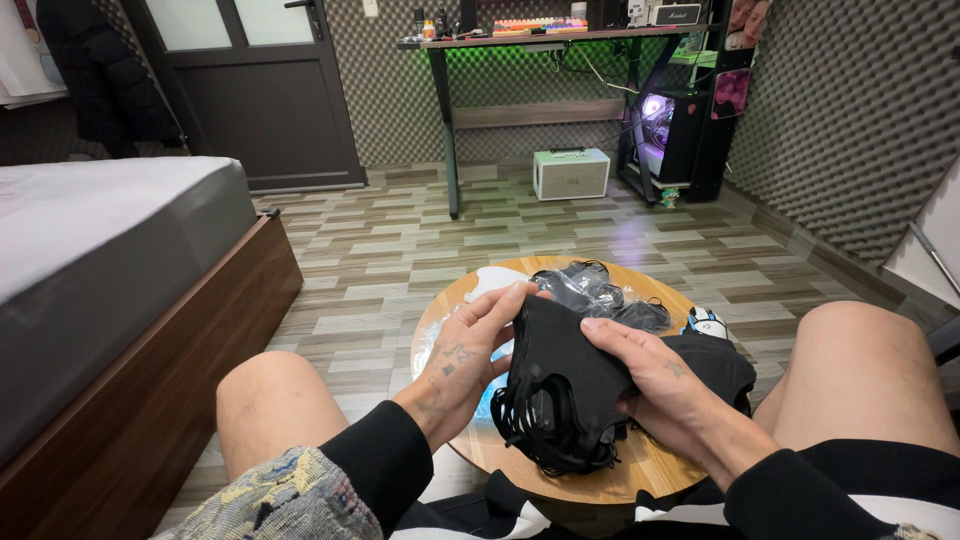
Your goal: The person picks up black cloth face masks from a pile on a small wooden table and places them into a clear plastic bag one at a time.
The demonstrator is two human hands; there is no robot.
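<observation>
Both hands hold a stack of black face masks over a small round wooden table

The left hand (462, 362) grips the left edge of the black masks (560, 385), fingers curled round the top of the stack and thumb underneath; the right hand (650, 382) clasps the right side, fingers laid flat across the front, with the black ear loops hanging in a bunch below, near the person. The stack sits just above the round table (640, 470), between the person's bare knees. On the far part of the table lie clear plastic bags with more black masks inside (595, 290), a white mask (492, 281) to their left, and a small white and blue thing (707, 322) at the right rim. A bed (110, 260) stands to the left, a desk (560, 40) far across the tiled floor
</observation>
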